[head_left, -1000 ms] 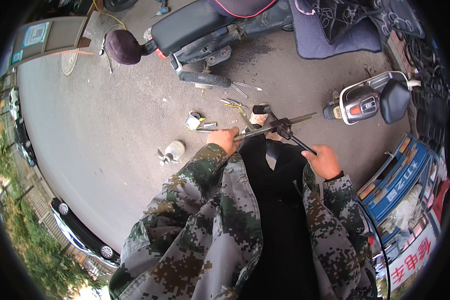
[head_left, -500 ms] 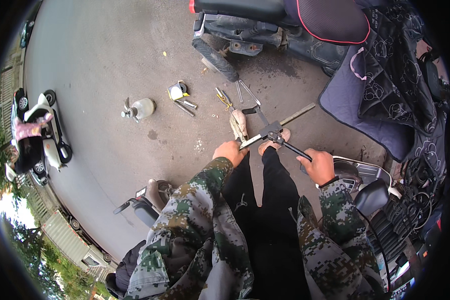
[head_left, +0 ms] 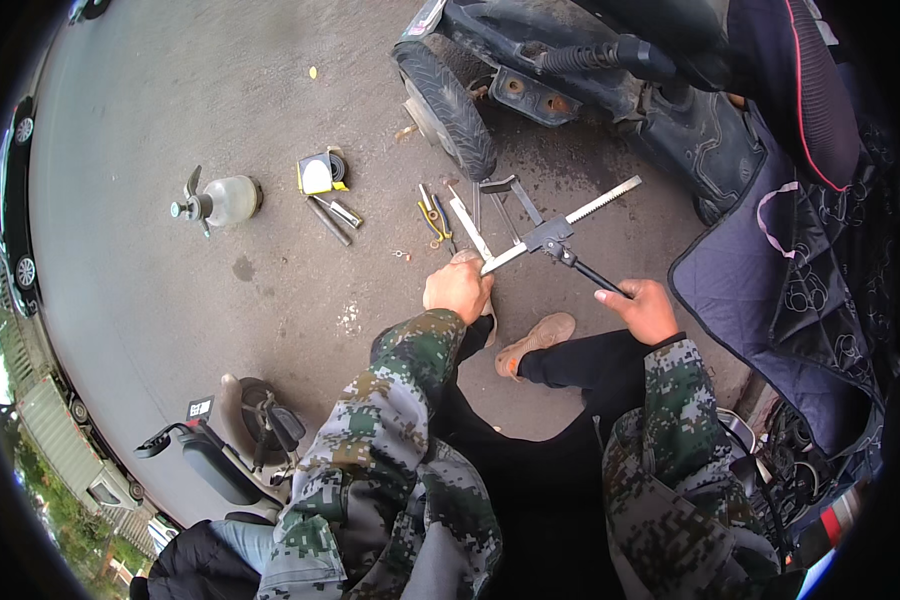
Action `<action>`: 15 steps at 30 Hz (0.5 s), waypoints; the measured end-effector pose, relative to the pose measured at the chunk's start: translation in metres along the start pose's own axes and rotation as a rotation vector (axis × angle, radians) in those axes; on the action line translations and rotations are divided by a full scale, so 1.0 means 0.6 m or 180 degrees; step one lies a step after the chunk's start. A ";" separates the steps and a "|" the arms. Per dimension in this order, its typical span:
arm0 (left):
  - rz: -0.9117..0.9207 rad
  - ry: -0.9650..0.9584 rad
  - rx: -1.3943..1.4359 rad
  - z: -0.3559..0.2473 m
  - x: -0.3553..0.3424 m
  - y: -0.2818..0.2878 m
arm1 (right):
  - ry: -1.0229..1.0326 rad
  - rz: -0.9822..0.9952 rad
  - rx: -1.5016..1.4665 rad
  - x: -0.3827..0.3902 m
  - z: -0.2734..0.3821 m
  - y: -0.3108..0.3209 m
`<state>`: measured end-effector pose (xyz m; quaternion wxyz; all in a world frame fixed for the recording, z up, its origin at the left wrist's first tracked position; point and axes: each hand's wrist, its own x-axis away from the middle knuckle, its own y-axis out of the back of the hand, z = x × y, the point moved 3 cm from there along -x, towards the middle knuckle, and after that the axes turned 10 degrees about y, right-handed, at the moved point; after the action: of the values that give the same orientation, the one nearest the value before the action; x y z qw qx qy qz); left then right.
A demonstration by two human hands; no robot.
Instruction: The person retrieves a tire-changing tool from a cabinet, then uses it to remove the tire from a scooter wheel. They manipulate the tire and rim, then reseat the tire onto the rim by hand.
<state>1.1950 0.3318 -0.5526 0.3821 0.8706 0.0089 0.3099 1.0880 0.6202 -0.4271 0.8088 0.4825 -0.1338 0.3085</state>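
In both hands I hold a metal toothed-bar tool (head_left: 550,236), with a sliding block, prongs pointing away from me and a black lever handle. My left hand (head_left: 458,288) is closed round the near left end of its bar. The fingers of my right hand (head_left: 642,309) wrap the end of the black handle (head_left: 598,276). Just beyond the prongs stands the worn rear tyre (head_left: 452,115) of a dark scooter (head_left: 540,60); whether the prongs touch it I cannot tell. Pliers with yellow-and-blue handles (head_left: 433,222) lie on the ground left of the prongs.
A spray bottle (head_left: 232,200) stands at the left. Nearby lie a yellow-and-black box (head_left: 320,173) and two short metal tubes (head_left: 332,218). A dark quilted cover (head_left: 730,270) hangs at the right. Another scooter (head_left: 225,460) and a person's jeans-clad leg (head_left: 242,540) are at lower left.
I have come closer to the dark scooter, my legs now bent and apart. The tool has moved up toward the rear tyre, still held in both hands. The passing scooter has left the view.
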 end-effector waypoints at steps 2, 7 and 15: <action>-0.0015 -0.0161 -0.0146 0.012 -0.047 0.000 | 0.0148 0.0055 0.0064 -0.044 -0.014 0.006; -0.0030 -0.0377 -0.0371 0.011 -0.101 0.017 | 0.1023 -0.0102 0.0404 -0.126 -0.041 0.009; -0.0766 -0.0642 -0.0736 -0.008 -0.033 0.061 | 0.1296 0.0036 0.0411 -0.127 -0.035 0.027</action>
<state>1.1686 0.3041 -0.5362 0.5128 0.8402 0.0388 0.1721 1.0172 0.6156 -0.4654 0.7848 0.4602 0.0496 0.4121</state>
